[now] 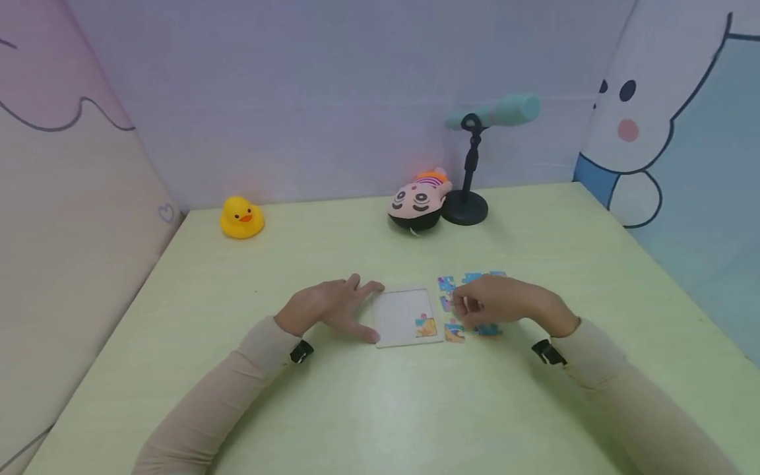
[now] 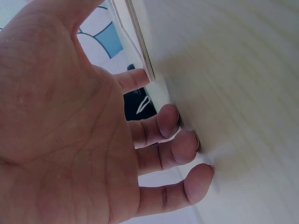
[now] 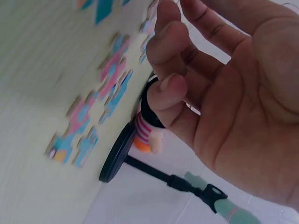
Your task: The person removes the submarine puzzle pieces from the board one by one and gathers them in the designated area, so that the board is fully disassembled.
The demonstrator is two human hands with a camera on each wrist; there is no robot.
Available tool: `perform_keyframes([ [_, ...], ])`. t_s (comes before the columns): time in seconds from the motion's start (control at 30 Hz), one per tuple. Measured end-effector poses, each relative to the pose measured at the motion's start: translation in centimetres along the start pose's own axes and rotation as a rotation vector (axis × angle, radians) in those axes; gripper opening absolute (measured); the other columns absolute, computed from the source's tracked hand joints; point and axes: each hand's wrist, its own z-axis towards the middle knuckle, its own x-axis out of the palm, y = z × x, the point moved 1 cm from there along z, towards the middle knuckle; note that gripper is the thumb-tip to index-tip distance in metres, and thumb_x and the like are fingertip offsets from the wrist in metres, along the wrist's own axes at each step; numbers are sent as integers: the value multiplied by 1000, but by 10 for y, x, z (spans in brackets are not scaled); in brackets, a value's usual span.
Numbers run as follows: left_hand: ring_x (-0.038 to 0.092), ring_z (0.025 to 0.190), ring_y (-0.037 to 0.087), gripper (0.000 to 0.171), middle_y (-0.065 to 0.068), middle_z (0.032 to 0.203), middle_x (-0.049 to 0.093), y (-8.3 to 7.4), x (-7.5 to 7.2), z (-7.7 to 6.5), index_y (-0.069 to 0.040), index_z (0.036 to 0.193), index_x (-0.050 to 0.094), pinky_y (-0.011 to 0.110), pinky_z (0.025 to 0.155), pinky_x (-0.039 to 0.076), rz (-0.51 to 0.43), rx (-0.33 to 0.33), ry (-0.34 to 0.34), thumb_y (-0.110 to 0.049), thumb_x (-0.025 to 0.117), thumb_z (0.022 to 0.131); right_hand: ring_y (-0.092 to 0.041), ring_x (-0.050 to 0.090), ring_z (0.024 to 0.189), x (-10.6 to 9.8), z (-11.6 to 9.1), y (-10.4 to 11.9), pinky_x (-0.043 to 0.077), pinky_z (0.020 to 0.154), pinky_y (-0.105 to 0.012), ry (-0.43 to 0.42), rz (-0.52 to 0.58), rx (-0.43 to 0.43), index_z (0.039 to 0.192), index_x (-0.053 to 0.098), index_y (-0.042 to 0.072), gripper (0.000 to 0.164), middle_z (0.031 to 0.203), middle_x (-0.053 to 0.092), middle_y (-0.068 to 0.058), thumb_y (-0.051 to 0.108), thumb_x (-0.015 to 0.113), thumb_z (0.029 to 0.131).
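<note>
A white square puzzle tray (image 1: 399,315) lies on the table, with a single yellow-orange jigsaw piece (image 1: 425,328) at its lower right. My left hand (image 1: 338,305) is spread at the tray's left side, thumb and index finger touching its edge; in the left wrist view, the other fingertips (image 2: 186,145) rest on the tabletop. Over the loose pieces right of the tray hovers my right hand (image 1: 501,300), its fingers bent and their tips by a pink-and-blue piece (image 1: 446,303). Whether they pinch a piece is hidden. Below them lies an orange-and-blue piece (image 1: 454,332).
More blue and pink jigsaw pieces (image 3: 79,119) lie spread under and beyond the right hand. Along the back stand a yellow rubber duck (image 1: 241,218), a plush doll (image 1: 418,203) and a black stand (image 1: 466,206) holding a mint-green cylinder (image 1: 513,110). Walls border the table (image 1: 380,409).
</note>
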Motion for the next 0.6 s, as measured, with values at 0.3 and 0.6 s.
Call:
perform_keyframes([
  [0.3,55,106,30,97,18,134,44,-2,1,2,-29,156,24,48,86,49,4,2,-11,-74,64,81,-7,45,56,11,36,31,37,61,-26,26,-30,-15,100,63,13,16,63,51,6,19,75,91],
  [0.6,56,99,26,97,15,128,46,0,3,2,-30,155,25,43,81,50,27,-15,-18,-75,64,80,-11,49,72,10,43,36,42,67,-29,-38,11,-72,89,56,16,15,80,53,5,13,70,95],
])
